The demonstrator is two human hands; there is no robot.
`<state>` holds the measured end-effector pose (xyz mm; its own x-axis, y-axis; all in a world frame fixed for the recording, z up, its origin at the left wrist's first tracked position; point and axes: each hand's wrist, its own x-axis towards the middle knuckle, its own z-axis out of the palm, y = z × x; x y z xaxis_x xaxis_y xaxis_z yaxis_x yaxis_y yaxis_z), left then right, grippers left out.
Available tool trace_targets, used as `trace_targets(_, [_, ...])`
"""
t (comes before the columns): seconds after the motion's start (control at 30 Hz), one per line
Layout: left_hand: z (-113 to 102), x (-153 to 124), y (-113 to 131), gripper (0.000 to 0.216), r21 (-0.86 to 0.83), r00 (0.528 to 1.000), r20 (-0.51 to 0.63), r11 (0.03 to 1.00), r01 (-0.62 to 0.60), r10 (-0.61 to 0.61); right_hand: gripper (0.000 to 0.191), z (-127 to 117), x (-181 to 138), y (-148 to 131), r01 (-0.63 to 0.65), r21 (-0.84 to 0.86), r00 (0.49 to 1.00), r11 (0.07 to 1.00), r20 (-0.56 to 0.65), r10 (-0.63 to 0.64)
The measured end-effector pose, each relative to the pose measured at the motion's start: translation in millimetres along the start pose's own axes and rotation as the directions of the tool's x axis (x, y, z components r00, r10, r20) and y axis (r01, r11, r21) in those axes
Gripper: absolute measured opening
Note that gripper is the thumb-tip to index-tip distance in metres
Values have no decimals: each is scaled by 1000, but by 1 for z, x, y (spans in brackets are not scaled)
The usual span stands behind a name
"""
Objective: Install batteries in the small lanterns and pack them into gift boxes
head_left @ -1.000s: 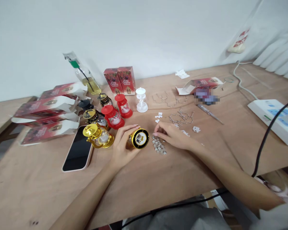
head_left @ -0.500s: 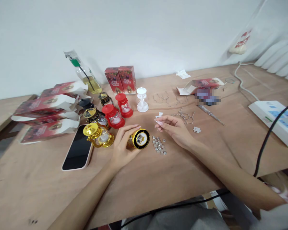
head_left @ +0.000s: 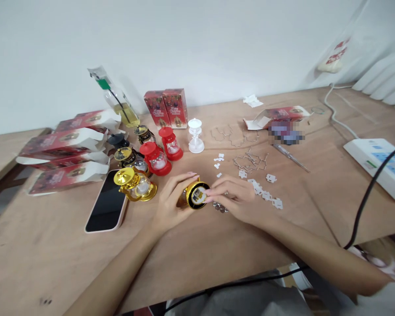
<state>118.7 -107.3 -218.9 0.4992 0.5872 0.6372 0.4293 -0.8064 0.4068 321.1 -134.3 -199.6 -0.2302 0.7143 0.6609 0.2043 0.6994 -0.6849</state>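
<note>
My left hand [head_left: 171,202] is wrapped round a small gold lantern [head_left: 193,202], tipped so that its round black base faces me. Inside the base an opening shows white and metallic parts. My right hand [head_left: 235,197] has its thumb and fingertips pinched together at the right side of that opening; whatever is between them is too small to make out. Partly under the right hand lies a cluster of silver button cells [head_left: 221,209]. Small white plastic pieces [head_left: 257,187] are scattered beyond and to the right of it.
Several lanterns stand at left, including a gold one [head_left: 141,188] and a red one [head_left: 156,160]. A phone [head_left: 105,206] lies nearby. Red boxes [head_left: 66,140], a white lantern [head_left: 195,138], bent wires [head_left: 250,162], a screwdriver [head_left: 291,156] and a power strip [head_left: 378,169] surround the work area.
My right hand has moved left and down from beside the white pieces to the lantern's base. More white pieces now show where it was. The left hand keeps its hold.
</note>
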Motion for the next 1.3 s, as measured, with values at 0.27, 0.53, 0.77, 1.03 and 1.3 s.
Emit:
trace_targets(0.27, [3,-1,1,49,-60,992,54,992,-114,118,8,2,0,0,253,-219,967,942,21,-255])
trace_targets(0.53, [3,-1,1,49,-85,990,50,988,-130,135,16,-3,-3,1,306,-274,952,912,93,-292])
trace_targets(0.77, [2,0,3,50,-112,991,40,987,-120,125,17,-2,-3,1,313,-295,950,903,104,-295])
trace_targets(1.03, [2,-1,1,49,-81,992,46,991,-111,115,11,7,-1,2,-65,-49,997,997,-55,62])
trace_targets(1.3, [4,-3,0,49,-43,992,51,993,-113,115,37,14,-3,11,-433,389,901,813,157,405])
